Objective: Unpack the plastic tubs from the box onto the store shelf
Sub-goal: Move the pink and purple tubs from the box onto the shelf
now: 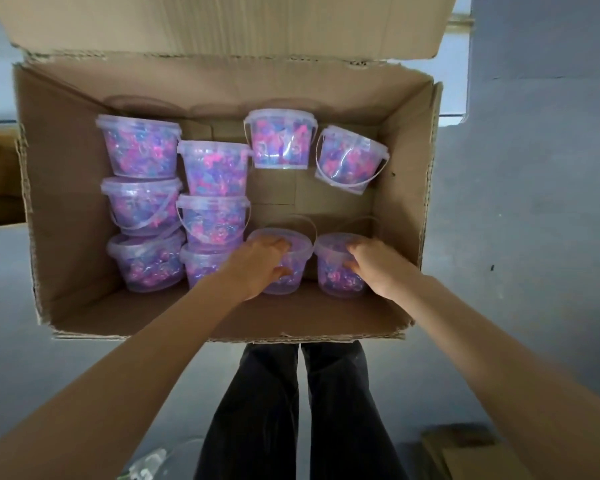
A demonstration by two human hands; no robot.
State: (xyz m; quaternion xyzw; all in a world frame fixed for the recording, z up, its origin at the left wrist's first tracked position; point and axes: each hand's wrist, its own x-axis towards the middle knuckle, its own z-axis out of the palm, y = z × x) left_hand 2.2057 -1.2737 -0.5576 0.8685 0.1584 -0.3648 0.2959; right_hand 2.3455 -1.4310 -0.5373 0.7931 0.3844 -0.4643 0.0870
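An open cardboard box (59, 216) lies on the floor in front of me. Inside are several clear plastic tubs with lids and thin handles, filled with pink, purple and blue pieces. My left hand (257, 263) is wrapped around the side of one tub (293, 271) near the box's front. My right hand (378, 268) grips the neighbouring tub (329, 268) to its right. Two columns of tubs (142, 202) fill the left side. Two more tubs (279, 140) lie at the back, one of them (347, 161) tilted. No shelf is in view.
The box's back flap (222, 22) stands up behind it. My dark-trousered legs (291, 410) are just below the box's front edge. Flattened cardboard (471, 452) lies at the bottom right and crumpled clear plastic (153, 462) at the bottom left, on a grey floor.
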